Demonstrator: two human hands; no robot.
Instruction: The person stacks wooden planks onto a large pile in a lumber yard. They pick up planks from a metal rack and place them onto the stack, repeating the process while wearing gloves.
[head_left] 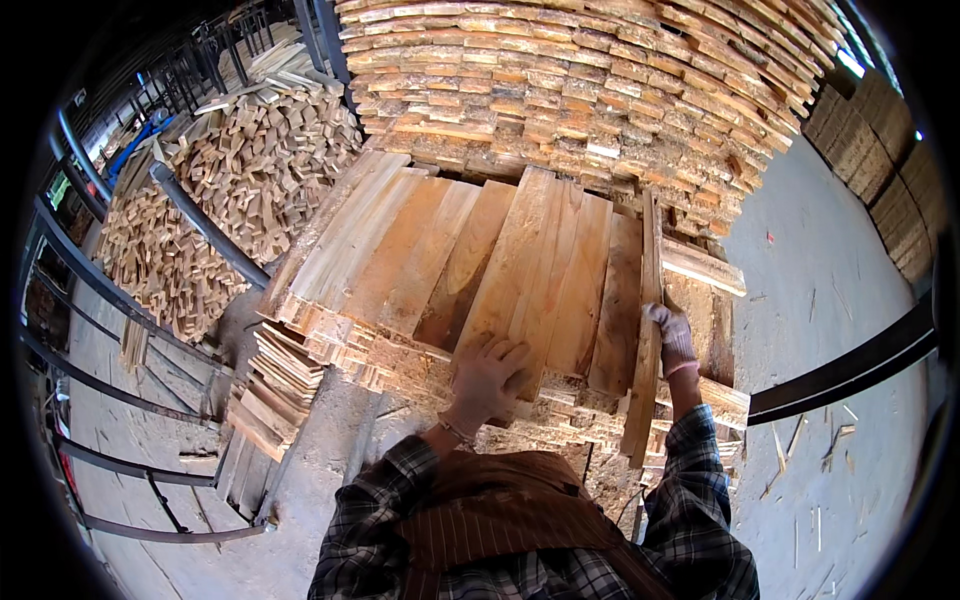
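Observation:
In front of me is a waist-high stack of wooden boards (400,255), its top layer laid side by side and pointing away from me. My left hand (488,380), in a pale work glove, lies with its fingers spread on the near end of a wide board (510,290). My right hand (672,335), also gloved, is closed around the right side of a narrow plank (643,370). That plank stands tilted up on its edge, and its near end juts past the stack toward me. The fingers under it are partly hidden.
A tall wall of stacked planks (570,100) rises behind the boards. To the left lies a heap of short wood offcuts (250,170) beside curved metal bars (205,225). A small pile of slats (275,385) stands at lower left. A dark metal beam (850,370) reaches in from the right.

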